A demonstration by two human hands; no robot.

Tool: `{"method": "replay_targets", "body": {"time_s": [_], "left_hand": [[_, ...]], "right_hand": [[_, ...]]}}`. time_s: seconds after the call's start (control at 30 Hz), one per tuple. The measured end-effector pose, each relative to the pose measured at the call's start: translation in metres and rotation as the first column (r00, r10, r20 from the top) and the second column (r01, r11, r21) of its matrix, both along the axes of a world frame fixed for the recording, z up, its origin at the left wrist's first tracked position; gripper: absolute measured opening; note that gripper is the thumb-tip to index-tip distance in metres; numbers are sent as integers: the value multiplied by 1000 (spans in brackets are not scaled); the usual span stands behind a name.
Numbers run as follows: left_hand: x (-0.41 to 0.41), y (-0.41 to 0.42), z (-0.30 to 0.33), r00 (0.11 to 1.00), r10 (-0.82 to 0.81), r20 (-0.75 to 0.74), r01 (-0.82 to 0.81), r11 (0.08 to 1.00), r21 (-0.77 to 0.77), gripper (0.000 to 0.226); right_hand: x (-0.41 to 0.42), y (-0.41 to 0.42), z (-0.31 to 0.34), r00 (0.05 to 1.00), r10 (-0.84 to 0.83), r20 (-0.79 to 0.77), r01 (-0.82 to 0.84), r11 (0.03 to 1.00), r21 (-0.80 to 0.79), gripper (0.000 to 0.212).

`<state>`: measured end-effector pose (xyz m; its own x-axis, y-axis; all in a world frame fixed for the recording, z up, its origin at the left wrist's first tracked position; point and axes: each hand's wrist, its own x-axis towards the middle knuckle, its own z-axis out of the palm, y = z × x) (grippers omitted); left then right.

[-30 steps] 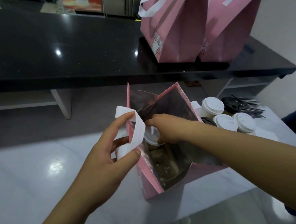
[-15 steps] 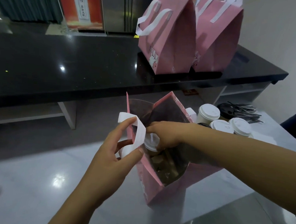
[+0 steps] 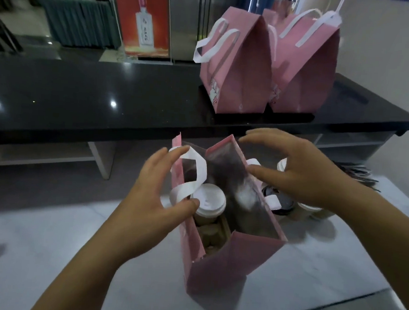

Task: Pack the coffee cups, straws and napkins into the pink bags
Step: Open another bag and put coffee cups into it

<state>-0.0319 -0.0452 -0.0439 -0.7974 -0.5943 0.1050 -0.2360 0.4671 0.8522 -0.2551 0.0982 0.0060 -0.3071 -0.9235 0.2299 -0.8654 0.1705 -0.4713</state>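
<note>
An open pink bag (image 3: 224, 265) stands on the white table in front of me. Inside it a coffee cup with a white lid (image 3: 208, 200) sits in a cardboard holder. My left hand (image 3: 152, 199) grips the bag's left edge together with its white handle (image 3: 194, 176). My right hand (image 3: 292, 168) hovers over the bag's right side with fingers spread, holding nothing. More lidded cups (image 3: 311, 209) stand behind the bag, mostly hidden by my right hand. A dark bundle of straws (image 3: 357, 172) lies to the right.
Two packed pink bags (image 3: 238, 67) (image 3: 306, 70) stand on the black counter (image 3: 81, 97) beyond the white table (image 3: 47, 240). A red poster (image 3: 143, 17) stands behind the counter. The table's front right edge is close to the bag.
My right hand has come out of the bag, leaving the cup inside, and now hovers open above the right side. The view has tilted up.
</note>
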Motion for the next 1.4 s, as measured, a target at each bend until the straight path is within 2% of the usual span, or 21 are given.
{"method": "replay_targets", "body": {"time_s": [0.1, 0.27, 0.33, 0.47, 0.6, 0.77, 0.97, 1.1, 1.27, 1.4], "left_hand": [[-11, 17, 9, 1000, -4, 20, 5, 999, -54, 87], [-26, 51, 17, 993, 21, 116, -3, 988, -154, 87], [-28, 63, 13, 987, 82, 138, -55, 980, -191, 89], [-26, 85, 3, 969, 244, 41, -232, 952, -199, 85], [-27, 99, -5, 920, 386, 65, -360, 901, -241, 79], [-27, 105, -8, 886, 444, 135, -403, 880, -252, 77], [-20, 106, -4, 868, 481, 120, -450, 866, -216, 68], [-18, 109, -9, 858, 505, 99, -480, 855, -198, 66], [-22, 115, -21, 793, 610, 1, -608, 790, -74, 56], [-21, 109, -26, 806, 592, 9, -592, 806, -2, 63]], "right_hand": [[-35, 19, -26, 994, -111, -12, 111, 993, -49, 52], [-89, 42, -68, 993, -115, -8, 115, 983, 145, 55], [-104, 44, -82, 996, -78, -50, 89, 954, 286, 59], [-123, 44, -112, 976, 76, -206, 33, 875, 483, 71], [-138, 40, -128, 955, 197, -222, -41, 828, 559, 76], [-145, 32, -135, 933, 295, -206, -131, 812, 569, 74], [-147, 23, -118, 945, 308, -113, -211, 833, 511, 72], [-145, 27, -88, 956, 264, -128, -188, 886, 423, 73], [-136, 42, -29, 947, 166, -275, -118, 976, 184, 78], [-112, 52, 18, 948, 172, -268, -200, 977, -79, 78]]}}
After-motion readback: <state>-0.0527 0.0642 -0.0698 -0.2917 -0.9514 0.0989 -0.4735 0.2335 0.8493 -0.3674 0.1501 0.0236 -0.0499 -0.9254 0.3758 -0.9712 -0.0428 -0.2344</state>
